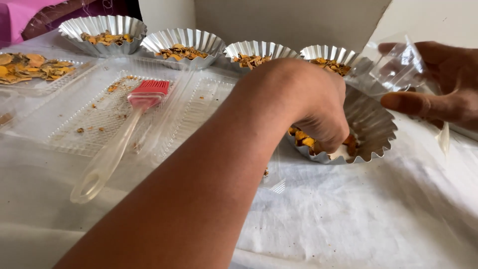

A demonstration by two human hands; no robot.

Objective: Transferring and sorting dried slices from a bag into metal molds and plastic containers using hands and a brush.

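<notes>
Left hand [318, 117] pinching orange chips in tilted fluted tin [371, 127]; right hand [438, 87] gripping clear cup [398, 65]; 4 tins [184, 40] filled, 5th part-filled.

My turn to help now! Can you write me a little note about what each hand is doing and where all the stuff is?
Left hand: reaching into the near fluted tin, fingers down among the orange-yellow pieces in it. I cannot tell if it grips any.
Right hand: holding a clear plastic cup above that tin.
Four more fluted tins stand in a row at the back, each already holding some pieces.
A red-headed brush with a clear handle lies on the clear plastic tray, which has only crumbs.
More pieces sit at far left.
The near tin looks only partly filled.
</notes>
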